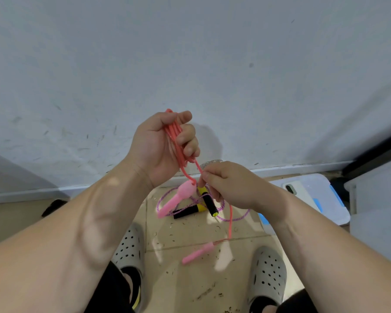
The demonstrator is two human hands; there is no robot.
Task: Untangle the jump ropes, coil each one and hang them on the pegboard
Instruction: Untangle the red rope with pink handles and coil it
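Coiling the pink rope [178, 141] — left hand [158, 145] fists the loops, right hand [226, 184] fingers [202, 180] pinch the free strand; I'd keep the loops even; purple rope [190, 205] waits on the floor — pegboard not visible.

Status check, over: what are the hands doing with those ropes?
Left hand gripping coiled pink rope. Right hand pinching its loose strand; one pink handle dangling. Purple rope with black-yellow handles on floor, uncoiled. Pegboard not in view.
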